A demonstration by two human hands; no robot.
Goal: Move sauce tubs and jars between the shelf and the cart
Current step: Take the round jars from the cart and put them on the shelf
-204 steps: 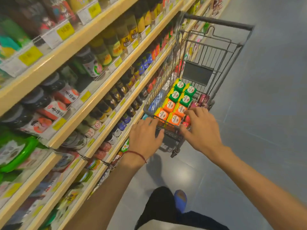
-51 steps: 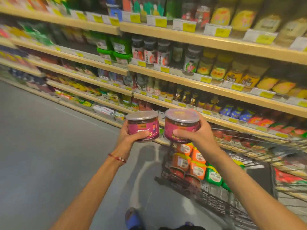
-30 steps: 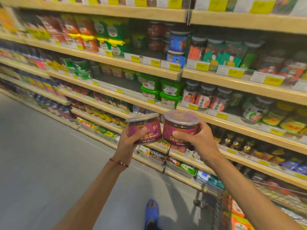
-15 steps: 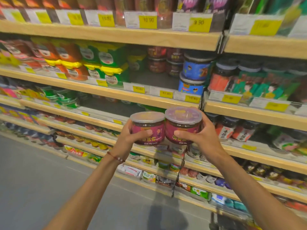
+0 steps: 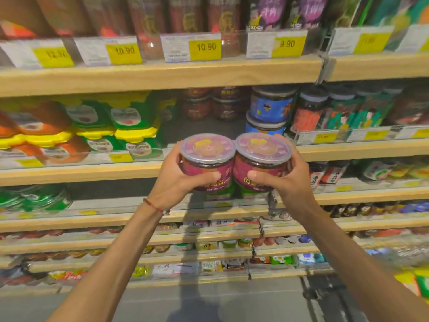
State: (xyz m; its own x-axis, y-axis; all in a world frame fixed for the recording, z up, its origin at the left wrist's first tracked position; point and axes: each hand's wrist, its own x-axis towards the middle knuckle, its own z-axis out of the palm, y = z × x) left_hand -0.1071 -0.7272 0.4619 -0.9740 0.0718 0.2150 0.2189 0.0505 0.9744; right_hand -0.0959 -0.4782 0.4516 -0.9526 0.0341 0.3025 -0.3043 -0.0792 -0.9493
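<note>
While both arms were raised toward the shelving, my left hand (image 5: pixel 176 180) was clamped around one magenta jar (image 5: pixel 207 162) and my right hand (image 5: pixel 286 180) around a second magenta jar (image 5: pixel 262 161), thumbs across the near labels, fingers wrapped behind. Jars upright, sides touching, clear lids on, held just in front of the middle shelf (image 5: pixel 81 174). Step judged: restocking leg, jars being carried to the shelf; placement not yet done. Likely slot: the dark gap (image 5: pixel 204 129) on that shelf, where similar red jars (image 5: pixel 210 104) sat stacked at the far back. Next move, as I judged it, called for lifting both jars over the shelf's front lip and its clear price rail, then sliding them far into the gap, perhaps one at a time, since the opening looked barely wide enough for the pair. Obstacles: green and yellow tubs (image 5: pixel 132 126) crowding the gap's left side; blue-labelled jars (image 5: pixel 269 112), stacked two high, tight on its right. Upper shelf (image 5: pixel 162 76) with yellow price tags (image 5: pixel 204 49) overhung the slot, limiting lift. Cart not identifiable; only blurred metal at lower right.
</note>
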